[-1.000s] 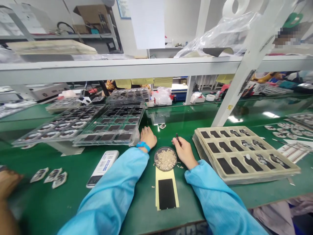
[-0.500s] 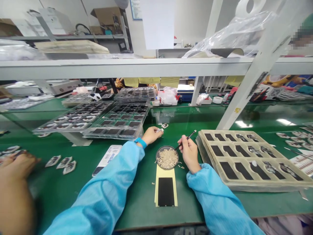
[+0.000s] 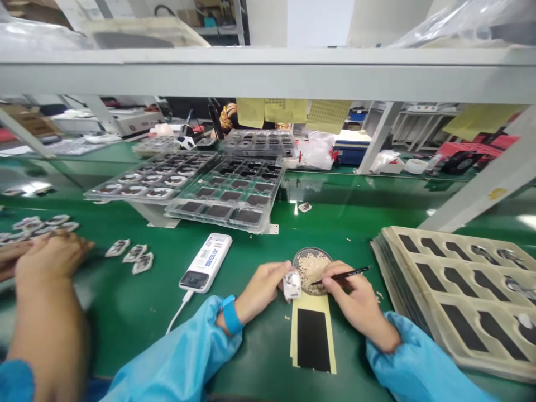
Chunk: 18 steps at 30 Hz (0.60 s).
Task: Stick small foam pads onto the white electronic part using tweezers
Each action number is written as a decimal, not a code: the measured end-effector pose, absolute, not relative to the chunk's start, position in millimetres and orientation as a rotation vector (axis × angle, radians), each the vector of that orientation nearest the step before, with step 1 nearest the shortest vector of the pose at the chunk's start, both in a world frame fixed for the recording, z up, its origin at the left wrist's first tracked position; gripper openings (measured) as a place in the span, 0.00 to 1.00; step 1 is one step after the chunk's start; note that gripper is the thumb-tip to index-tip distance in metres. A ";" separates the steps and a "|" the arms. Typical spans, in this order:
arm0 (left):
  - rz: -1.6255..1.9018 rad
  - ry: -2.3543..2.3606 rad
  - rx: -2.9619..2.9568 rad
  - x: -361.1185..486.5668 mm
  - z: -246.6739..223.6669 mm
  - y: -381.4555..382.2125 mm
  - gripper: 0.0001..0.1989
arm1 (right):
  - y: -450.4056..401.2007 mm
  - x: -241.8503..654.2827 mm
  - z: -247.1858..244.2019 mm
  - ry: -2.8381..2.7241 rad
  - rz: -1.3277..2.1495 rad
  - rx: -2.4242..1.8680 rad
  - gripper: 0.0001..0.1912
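Note:
My left hand (image 3: pixel 262 290) grips a small white plastic part (image 3: pixel 292 285) by its edge, just left of a round dark dish (image 3: pixel 297 257). Tiny beige pieces (image 3: pixel 312 267) fill the dish. Slim black tweezers (image 3: pixel 355 272) are pinched in my right hand (image 3: pixel 355 298), their tip down among the pieces at the dish's lower right. Below the dish lies a yellow sheet (image 3: pixel 329 312) bearing a black rectangle (image 3: pixel 313 340). Another white part (image 3: pixel 305 207) rests farther back on the green table.
A white power bank (image 3: pixel 213 254) with a cable lies left. Trays of compartments (image 3: pixel 456 335) are stacked right; clear trays (image 3: pixel 226 215) stand behind. At far left, another person's hands (image 3: pixel 50 254) are by several white parts (image 3: pixel 134 253). A shelf beam (image 3: pixel 268 81) crosses above.
My left hand has come back toward me with the white part, to beside the dish. My right hand has lowered the tweezers' tip into the pieces. The view has tilted down and shifted left.

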<state>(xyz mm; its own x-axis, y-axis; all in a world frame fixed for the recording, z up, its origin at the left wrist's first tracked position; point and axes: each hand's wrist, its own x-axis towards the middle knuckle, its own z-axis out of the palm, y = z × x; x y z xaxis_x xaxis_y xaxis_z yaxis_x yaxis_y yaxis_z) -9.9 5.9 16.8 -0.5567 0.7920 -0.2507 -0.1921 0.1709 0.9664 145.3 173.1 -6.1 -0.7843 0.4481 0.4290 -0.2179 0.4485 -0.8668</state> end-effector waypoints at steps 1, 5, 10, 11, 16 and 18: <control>1.518 1.595 0.588 -7.0 17.1 5.5 0.29 | 173.7 145.8 -5.5 -2.075 1.343 -0.173 0.05; 1.519 1.586 0.651 1.9 18.8 2.5 0.23 | 175.0 147.9 -3.3 -2.040 1.359 -0.169 0.04; 1.494 1.699 0.786 2.8 19.6 -4.9 0.18 | 174.3 150.6 -3.2 -2.000 1.386 -0.114 0.06; 1.479 1.750 0.830 2.4 19.7 -6.4 0.17 | 173.9 150.7 -3.2 -2.005 1.386 -0.097 0.07; 1.386 1.945 1.113 1.2 20.8 -13.3 0.16 | 171.8 149.8 -1.0 -2.038 1.389 -0.070 0.08; 1.386 1.962 1.164 1.3 21.3 -14.9 0.15 | 171.7 149.4 0.2 -2.045 1.382 -0.063 0.08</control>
